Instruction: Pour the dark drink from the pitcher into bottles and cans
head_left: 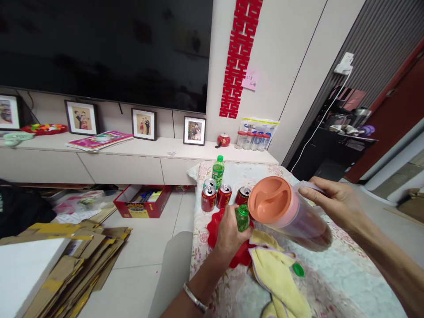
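Note:
My left hand (228, 236) is wrapped round a green bottle (243, 219) whose neck points up, above a red scalloped dish (239, 261). In my right hand (334, 201) is the handle of a clear pitcher (303, 223) with an orange lid (270, 201). The pitcher is tilted toward the bottle and has dark liquid inside. Whether liquid flows between them, I cannot tell. A loose green cap (298, 270) lies on the tablecloth, beside a yellow cloth (281, 278). Several red cans (208, 198) and a capped green bottle (218, 171) stand behind my left hand.
A floral tablecloth (354, 265) covers the table. Beyond it, a white cabinet (172, 150) bears picture frames (144, 124), a red pot (223, 140) and lidded jars (247, 141). On the floor at left are flattened cardboard (76, 269) and a red box (142, 207).

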`<state>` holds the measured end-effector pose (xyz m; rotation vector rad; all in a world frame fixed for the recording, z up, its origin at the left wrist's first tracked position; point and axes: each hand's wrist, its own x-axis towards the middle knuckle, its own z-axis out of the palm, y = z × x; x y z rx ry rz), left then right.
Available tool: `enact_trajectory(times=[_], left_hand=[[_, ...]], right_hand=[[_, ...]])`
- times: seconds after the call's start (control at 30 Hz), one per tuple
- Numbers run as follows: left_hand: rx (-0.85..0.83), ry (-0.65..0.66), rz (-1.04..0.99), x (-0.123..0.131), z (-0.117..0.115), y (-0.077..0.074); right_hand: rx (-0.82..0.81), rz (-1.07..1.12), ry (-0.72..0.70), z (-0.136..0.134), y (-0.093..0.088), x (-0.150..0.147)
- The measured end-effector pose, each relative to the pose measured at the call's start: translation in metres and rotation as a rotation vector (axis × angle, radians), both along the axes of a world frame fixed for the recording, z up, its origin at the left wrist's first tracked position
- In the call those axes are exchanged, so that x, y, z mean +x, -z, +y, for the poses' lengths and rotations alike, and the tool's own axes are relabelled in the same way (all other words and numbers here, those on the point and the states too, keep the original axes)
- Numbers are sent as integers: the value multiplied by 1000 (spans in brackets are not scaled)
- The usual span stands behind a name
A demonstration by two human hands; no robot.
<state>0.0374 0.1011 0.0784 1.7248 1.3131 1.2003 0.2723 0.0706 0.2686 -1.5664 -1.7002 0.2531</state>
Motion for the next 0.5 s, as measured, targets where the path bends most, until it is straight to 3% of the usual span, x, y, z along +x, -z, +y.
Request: enact_trajectory(times=[0.5], left_hand=[[-7, -3, 15, -1, -1, -3]], right_hand=[[2, -23, 21, 3, 1, 1]])
